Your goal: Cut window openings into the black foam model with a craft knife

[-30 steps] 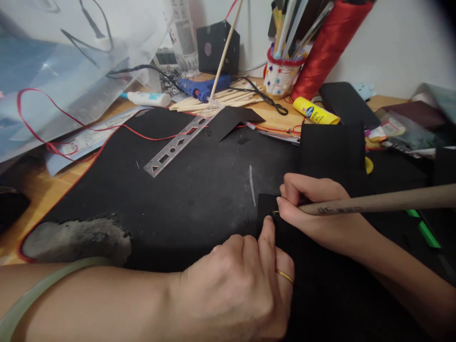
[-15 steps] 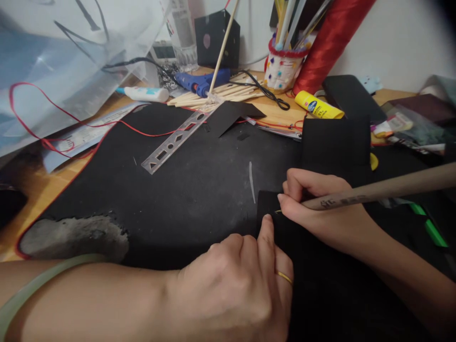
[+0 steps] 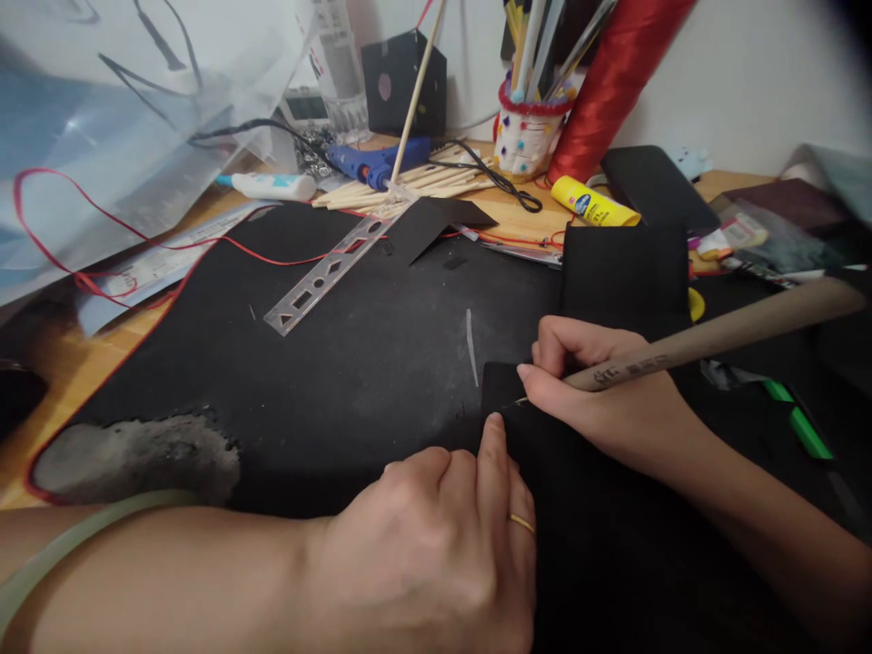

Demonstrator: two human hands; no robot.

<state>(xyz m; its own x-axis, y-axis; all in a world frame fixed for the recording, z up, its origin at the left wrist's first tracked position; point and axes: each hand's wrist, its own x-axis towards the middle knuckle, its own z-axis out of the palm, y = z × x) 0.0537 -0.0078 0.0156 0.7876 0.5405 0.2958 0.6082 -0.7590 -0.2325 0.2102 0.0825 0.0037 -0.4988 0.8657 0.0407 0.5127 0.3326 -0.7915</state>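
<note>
At the right, my right hand (image 3: 599, 381) pinches a long wooden-handled tool (image 3: 708, 341) near its thin pointed end, which touches a piece of black card (image 3: 502, 386). My left hand (image 3: 442, 545), with a gold ring and a pale green bangle, presses on the card. Its index finger reaches forward just left of the tool's tip, and the other fingers are curled. The card lies on a dark mat (image 3: 354, 363). Its lower part cannot be told from the dark surface. A thin pale strip (image 3: 471, 347) lies just beyond the card.
A clear stencil ruler (image 3: 323, 277) and folded black card (image 3: 419, 227) lie on the mat. Behind are a blue glue gun (image 3: 368, 163), wooden sticks (image 3: 450, 186), a yellow glue tube (image 3: 595, 202), a pen cup (image 3: 524, 136) and a black box (image 3: 623, 272).
The view has shifted slightly, so most things appear further left. The tool's tip has moved a little away from my left index fingertip, and more of the card's far edge shows.
</note>
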